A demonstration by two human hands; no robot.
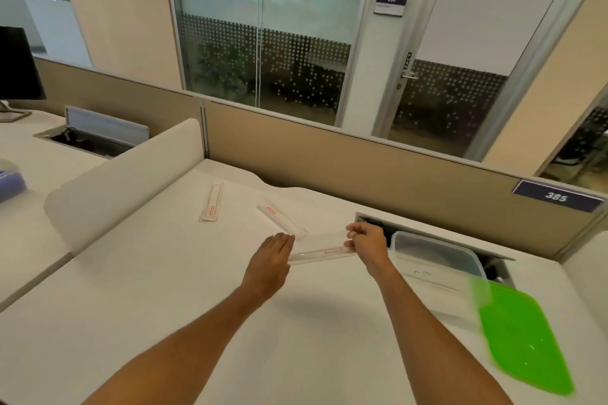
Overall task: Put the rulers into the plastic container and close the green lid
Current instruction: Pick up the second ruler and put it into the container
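Observation:
Three clear rulers with red labels are on the white desk. My right hand (pixel 363 242) grips the right end of the nearest ruler (pixel 320 254), and my left hand (pixel 274 256) lies flat with its fingertips touching that ruler's left end. A second ruler (pixel 281 219) lies just behind, and a third ruler (pixel 212 202) lies farther left. The clear plastic container (pixel 437 268) stands open to the right of my right hand. The green lid (pixel 523 339) lies flat on the desk at the container's near right corner.
An open cable hatch (pixel 493 260) sits in the desk behind the container. A beige partition (pixel 329 154) runs along the desk's far edge, and a white divider (pixel 125 174) stands at the left. The neighbouring desk holds a monitor (pixel 18 66).

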